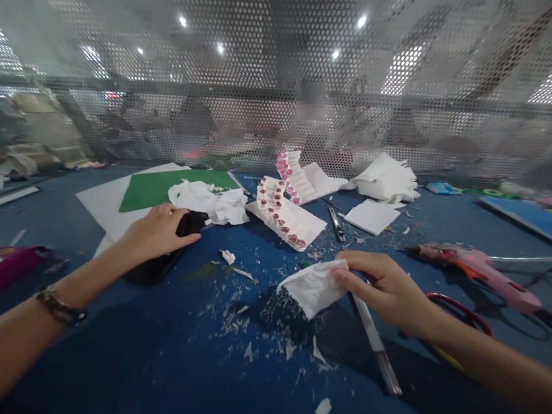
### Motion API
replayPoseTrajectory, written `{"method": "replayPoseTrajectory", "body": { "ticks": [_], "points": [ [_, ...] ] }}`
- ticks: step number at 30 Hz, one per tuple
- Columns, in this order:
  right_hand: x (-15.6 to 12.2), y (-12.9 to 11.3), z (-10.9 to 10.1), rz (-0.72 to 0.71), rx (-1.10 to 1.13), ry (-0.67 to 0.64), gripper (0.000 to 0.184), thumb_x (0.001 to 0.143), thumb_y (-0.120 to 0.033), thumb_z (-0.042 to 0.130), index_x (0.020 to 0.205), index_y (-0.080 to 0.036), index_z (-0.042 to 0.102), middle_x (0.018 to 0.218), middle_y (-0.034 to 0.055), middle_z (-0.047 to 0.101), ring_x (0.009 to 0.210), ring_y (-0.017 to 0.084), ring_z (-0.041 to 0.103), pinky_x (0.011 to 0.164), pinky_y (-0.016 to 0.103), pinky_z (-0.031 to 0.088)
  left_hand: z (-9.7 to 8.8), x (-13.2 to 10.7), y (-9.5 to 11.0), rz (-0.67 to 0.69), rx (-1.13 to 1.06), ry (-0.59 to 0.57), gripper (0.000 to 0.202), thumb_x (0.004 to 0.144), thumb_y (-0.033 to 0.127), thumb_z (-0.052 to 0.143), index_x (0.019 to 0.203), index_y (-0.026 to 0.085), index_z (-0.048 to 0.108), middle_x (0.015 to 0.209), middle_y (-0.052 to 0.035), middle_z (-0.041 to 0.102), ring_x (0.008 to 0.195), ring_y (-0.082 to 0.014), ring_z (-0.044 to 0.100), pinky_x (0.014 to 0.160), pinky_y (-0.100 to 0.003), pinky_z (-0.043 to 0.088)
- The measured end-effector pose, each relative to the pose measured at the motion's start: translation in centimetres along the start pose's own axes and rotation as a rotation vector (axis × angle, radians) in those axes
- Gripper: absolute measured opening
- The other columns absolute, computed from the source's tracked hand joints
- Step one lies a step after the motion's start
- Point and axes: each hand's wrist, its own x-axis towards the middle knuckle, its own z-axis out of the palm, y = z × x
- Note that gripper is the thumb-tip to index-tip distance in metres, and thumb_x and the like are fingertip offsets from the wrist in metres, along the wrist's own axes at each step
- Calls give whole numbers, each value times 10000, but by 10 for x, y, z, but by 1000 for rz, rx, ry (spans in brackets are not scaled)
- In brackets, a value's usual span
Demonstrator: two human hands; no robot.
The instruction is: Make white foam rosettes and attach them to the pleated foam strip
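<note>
My right hand [380,288] pinches a crumpled white tissue [313,288] by its right end, raised just above the scattered scraps. Below this hand lies a slim white stick-like thing with a clear end [378,346]; its upper part is hidden. My left hand [155,230] is curled over a black object [192,223], whose kind I cannot make out. Under the palm a flat dark thing [155,267] rests on the table, mostly covered. Beyond the left fingertips sits torn, crumpled white paper [209,201]. White pieces with dark red dots [290,218] and pink dots [297,175] stand farther back.
Paper bits litter the blue table [150,371]. A pink glue gun [484,271] and red-handled scissors [463,312] lie at right. Behind are a cutter [336,224], a white square [371,216], a tissue stack [384,178] and green sheet [174,186]. Perforated metal [272,109] borders the back.
</note>
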Motion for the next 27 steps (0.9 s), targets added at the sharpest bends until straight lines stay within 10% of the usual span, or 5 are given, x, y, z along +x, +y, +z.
{"method": "replayPoseTrajectory", "body": {
  "ticks": [13,24,27],
  "points": [
    [-9,4,1,-22,-15,-192,305,836,-259,343,548,-165,377,557,-29,402,521,68,375,516,185,316,10,32,-20,69,-159,-202,644,643,467,446,1193,136,403,1191,-171,444,1074,-319,412,864,-384,322],
    [-10,9,4,14,-55,-153,312,827,-271,327,546,-162,407,542,-19,423,516,81,397,505,192,328,0,16,-3,15,-168,-101,632,637,409,499,1154,53,426,1191,-226,406,1076,-371,380,855,-432,324],
    [-3,12,-1,68,-64,-116,319,815,-294,325,540,-160,412,519,-25,399,497,81,380,477,196,321,-9,-4,27,192,-232,59,570,694,478,469,1132,114,457,1194,-179,409,1083,-348,360,871,-462,301]
  ]
}}
